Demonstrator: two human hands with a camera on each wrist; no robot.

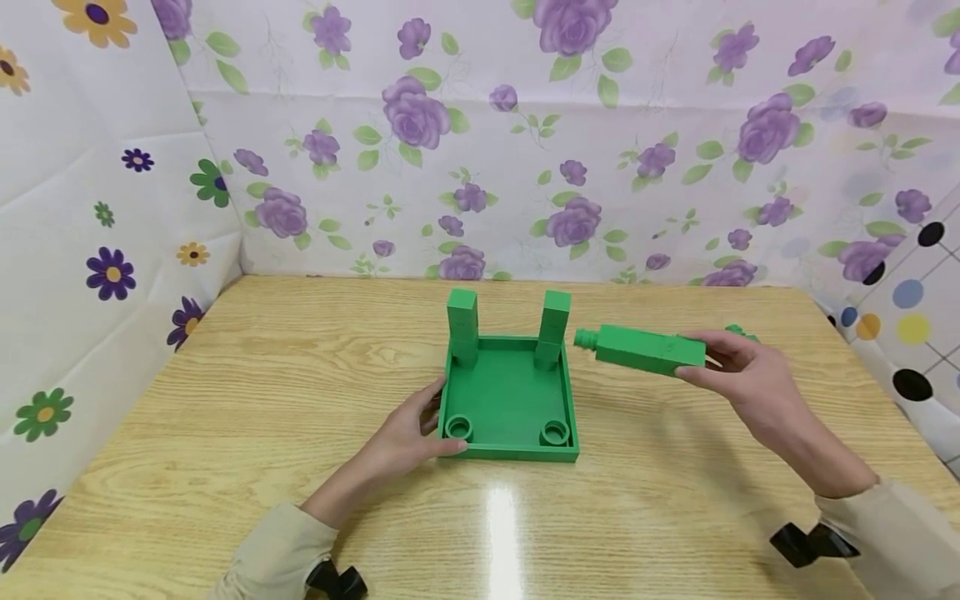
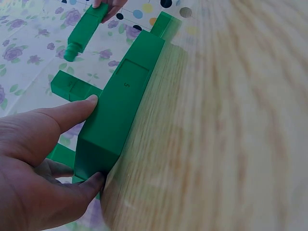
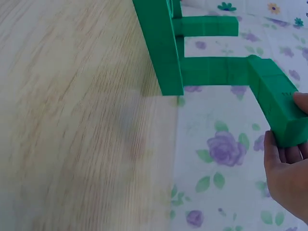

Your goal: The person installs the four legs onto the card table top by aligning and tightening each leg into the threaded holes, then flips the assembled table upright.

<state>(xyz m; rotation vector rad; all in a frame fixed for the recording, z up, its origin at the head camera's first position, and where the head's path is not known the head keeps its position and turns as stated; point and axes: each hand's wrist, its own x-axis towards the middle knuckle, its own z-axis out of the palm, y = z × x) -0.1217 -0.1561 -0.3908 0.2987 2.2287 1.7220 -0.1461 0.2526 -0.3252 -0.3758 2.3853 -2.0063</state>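
A green square tabletop-like base (image 1: 506, 454) lies hollow side up on the table. Two green legs (image 1: 462, 321) stand upright in its far corners. At its near corners are two round sockets (image 1: 555, 432). My left hand (image 1: 401, 437) holds the base by its near left corner, thumb on the front edge and fingers along the left side. In my right hand (image 1: 750, 379) is a third green leg (image 1: 648, 350), pinched at its plain end. That leg is raised to the right of the base, its threaded tip pointing left. The right wrist view shows thumb and fingers on opposite faces.
Partly hidden behind the right hand, another green piece (image 1: 738, 331) lies on the wooden table (image 1: 300, 358). Flowered sheets (image 1: 420, 208) stand along the back and left, a dotted one (image 1: 907, 325) on the right.
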